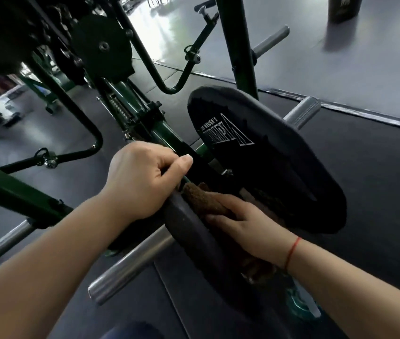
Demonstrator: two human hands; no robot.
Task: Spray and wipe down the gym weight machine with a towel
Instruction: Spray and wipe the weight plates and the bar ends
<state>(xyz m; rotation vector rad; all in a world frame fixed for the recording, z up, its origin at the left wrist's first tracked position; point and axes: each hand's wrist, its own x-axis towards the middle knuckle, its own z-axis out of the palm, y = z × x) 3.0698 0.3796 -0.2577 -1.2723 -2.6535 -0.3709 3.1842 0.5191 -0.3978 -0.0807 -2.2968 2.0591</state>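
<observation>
Black rubber floor mat under weight machine

Brown towel bunched vs near black plate rim, dk-green machine.

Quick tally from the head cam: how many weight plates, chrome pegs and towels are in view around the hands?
Weight plates: 2, the near plate gripped by the left hand, and the logo plate
Chrome pegs: 4
Brown towel, pressed under the right hand: 1
Total: 7
</observation>
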